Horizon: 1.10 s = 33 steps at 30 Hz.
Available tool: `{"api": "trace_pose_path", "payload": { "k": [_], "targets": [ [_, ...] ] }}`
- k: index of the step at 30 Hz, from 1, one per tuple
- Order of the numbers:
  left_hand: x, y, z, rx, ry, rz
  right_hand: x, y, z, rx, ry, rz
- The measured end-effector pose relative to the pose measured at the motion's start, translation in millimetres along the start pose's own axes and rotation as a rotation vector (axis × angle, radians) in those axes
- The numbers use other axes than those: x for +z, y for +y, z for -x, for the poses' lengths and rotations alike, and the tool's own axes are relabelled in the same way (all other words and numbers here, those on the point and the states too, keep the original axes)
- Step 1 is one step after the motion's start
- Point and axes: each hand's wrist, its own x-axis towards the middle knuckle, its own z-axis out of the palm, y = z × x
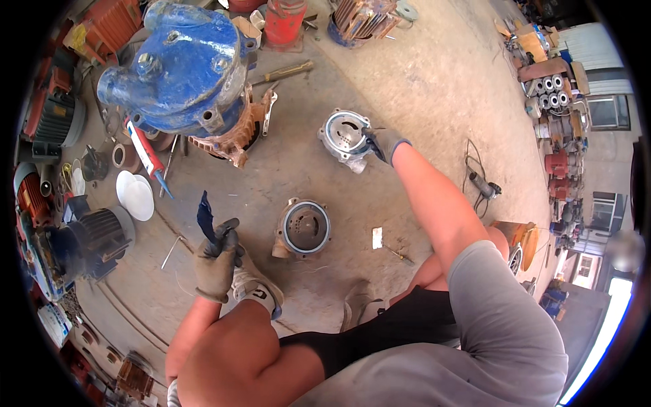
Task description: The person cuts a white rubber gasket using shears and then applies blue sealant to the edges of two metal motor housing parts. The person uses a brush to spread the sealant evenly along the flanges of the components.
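My right hand (388, 144), in a grey and dark work glove, reaches forward and grips the right rim of a round metal pump cover (344, 131). That cover lies face up on the floor and shows a pale ring, slots and small holes. Nearer to me, a second round metal housing (305, 229) with a pale ring around its dark hollow sits on the floor, with neither hand on it. At the left, my left hand (218, 261), also gloved, is closed around a dark blue strip of cloth (205, 214) that sticks up from the fingers.
A large blue pump casing (180, 68) stands at the far left, with a wrench (270, 112) beside it. Near it are a sealant tube (146, 152), white discs (135, 195) and motors (102, 234). A power cord (479, 183) lies at the right; a small white piece (377, 237) lies nearer.
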Motion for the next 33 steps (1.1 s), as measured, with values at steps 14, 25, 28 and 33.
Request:
{"api": "trace_pose_path", "payload": {
  "k": [14,25,28,33],
  "targets": [
    [15,8,-8,0.014,0.024,0.007,-27,-10,35,0.064,-0.158,0.349],
    [-4,-2,6,-0.037,0.019,-0.014,19,-29,64,-1.053,-0.283,1.198],
    [-3,-6,7,-0.003,0.034,0.028,31,-30,58,-0.990,-0.332,1.263],
    [-7,-6,8,-0.025,0.087,0.019,44,-37,46,-1.039,-0.274,1.187]
  ]
}}
